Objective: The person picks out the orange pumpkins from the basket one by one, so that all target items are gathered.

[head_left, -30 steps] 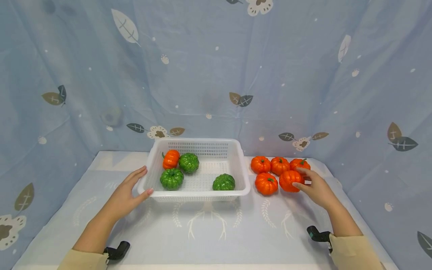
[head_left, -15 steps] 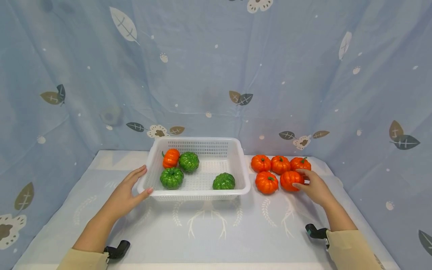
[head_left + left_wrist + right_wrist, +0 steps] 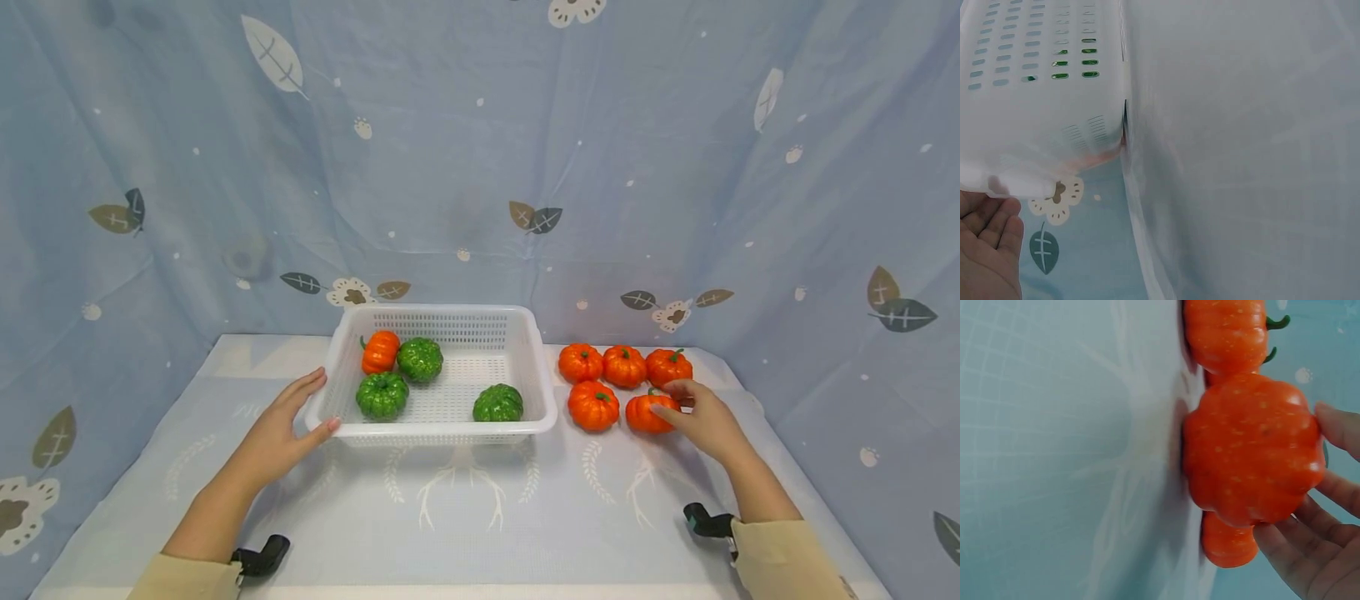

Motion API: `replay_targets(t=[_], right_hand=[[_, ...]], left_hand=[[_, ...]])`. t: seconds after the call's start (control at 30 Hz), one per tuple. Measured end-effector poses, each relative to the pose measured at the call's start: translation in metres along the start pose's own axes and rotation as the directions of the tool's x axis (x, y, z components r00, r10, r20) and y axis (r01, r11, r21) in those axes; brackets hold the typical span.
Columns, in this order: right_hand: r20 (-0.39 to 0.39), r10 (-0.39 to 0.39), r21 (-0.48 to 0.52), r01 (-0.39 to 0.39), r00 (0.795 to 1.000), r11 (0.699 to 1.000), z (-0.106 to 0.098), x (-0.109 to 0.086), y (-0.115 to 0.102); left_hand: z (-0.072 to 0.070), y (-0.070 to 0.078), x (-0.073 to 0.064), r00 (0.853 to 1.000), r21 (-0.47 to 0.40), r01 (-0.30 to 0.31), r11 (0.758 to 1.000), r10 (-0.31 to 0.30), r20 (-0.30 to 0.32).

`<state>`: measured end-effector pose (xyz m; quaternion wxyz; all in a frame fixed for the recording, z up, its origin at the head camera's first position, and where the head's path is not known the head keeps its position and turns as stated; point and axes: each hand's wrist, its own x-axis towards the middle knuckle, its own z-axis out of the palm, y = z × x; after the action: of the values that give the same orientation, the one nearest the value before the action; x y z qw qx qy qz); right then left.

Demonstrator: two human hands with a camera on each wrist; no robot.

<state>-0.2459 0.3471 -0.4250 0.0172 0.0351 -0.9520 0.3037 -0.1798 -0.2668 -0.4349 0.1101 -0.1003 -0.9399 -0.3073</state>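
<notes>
A white perforated basket [image 3: 435,430] holds one orange toy pumpkin [image 3: 380,352] and several green ones [image 3: 421,361]. My left hand [image 3: 273,442] rests at the basket's left end, thumb on the front rim; the left wrist view shows the fingers [image 3: 997,225] fairly straight under the rim. My right hand [image 3: 707,421] grips an orange pumpkin [image 3: 1254,450] between thumb and fingers, its ribbed underside facing the right wrist camera. It sits at the front right of a cluster, beside another orange pumpkin [image 3: 593,407].
Behind the gripped pumpkin, several orange pumpkins [image 3: 625,367] stand in a row along the table's back edge. A pale patterned cloth [image 3: 465,533] covers the table. Blue printed curtains [image 3: 450,167] enclose the back and sides.
The pumpkin in my right hand has come down slightly and tilted, so its green stem now shows at the back. My left hand and the basket stay put.
</notes>
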Motion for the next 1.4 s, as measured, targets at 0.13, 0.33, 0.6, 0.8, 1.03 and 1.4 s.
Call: replay_targets(t=[0.13,0.33,0.6,0.8,1.03,1.4], right_hand=[[0.077,0.027,-0.022,-0.026,0.997,0.999,-0.006,-0.003,-0.001],[0.22,0.075,-0.039,-0.068,0.973,0.997,-0.011,-0.008,0.001],[0.261,0.085,-0.024,-0.082,0.962,0.996,-0.008,-0.008,-0.001],[0.219,0.029,0.027,-0.036,0.975,0.999,0.0,-0.001,0.004],[0.207,0.038,0.056,-0.05,0.978,0.997,0.007,0.009,0.007],[0.202,0.022,0.137,-0.05,0.979,0.989,0.012,0.013,0.012]], left_hand=[[0.0,0.001,-0.001,1.0,-0.007,0.005,1.0,-0.005,-0.001],[0.001,0.0,-0.001,1.0,-0.009,-0.001,1.0,0.001,-0.003],[0.001,-0.002,-0.001,1.0,-0.021,-0.026,0.999,0.026,-0.015],[0.001,-0.002,-0.002,0.999,-0.024,-0.027,0.999,0.026,-0.017],[0.001,-0.002,-0.002,0.999,-0.02,-0.03,0.999,0.03,-0.018],[0.0,-0.001,-0.003,0.999,-0.021,-0.025,0.999,0.025,-0.02]])
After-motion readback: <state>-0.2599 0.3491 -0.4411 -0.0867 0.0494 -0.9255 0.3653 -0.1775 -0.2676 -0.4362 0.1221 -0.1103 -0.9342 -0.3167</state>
